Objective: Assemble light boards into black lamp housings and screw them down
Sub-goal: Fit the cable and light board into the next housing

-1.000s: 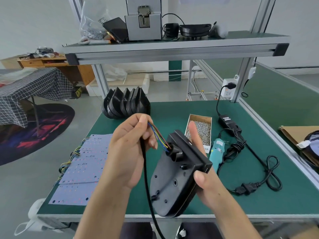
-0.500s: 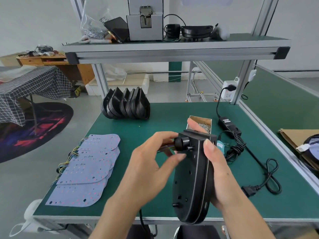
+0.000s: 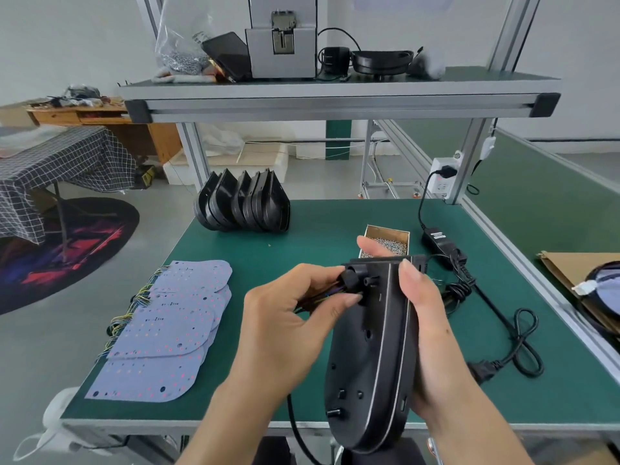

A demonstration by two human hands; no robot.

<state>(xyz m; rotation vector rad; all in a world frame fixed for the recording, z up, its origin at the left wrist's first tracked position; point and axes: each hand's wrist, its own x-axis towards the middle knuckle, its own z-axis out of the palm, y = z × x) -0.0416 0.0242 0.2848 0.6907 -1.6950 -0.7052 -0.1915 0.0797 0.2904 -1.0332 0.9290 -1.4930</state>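
While our left hand [image 3: 285, 327] pinches the coloured wires [image 3: 330, 293] beside the round collar at the top of the black housing [image 3: 369, 357], our right hand [image 3: 426, 330] wraps its fingers around the housing's far edge, holding it upright above the near edge of the green table [image 3: 318, 236]. Left of us lie the light boards [image 3: 167, 327]; behind stand spare housings [image 3: 243, 204] and a screw box [image 3: 385, 241].

One head-worn wide-angle view looks forward and down, close over the green workbench [image 3: 328, 226], shelf above
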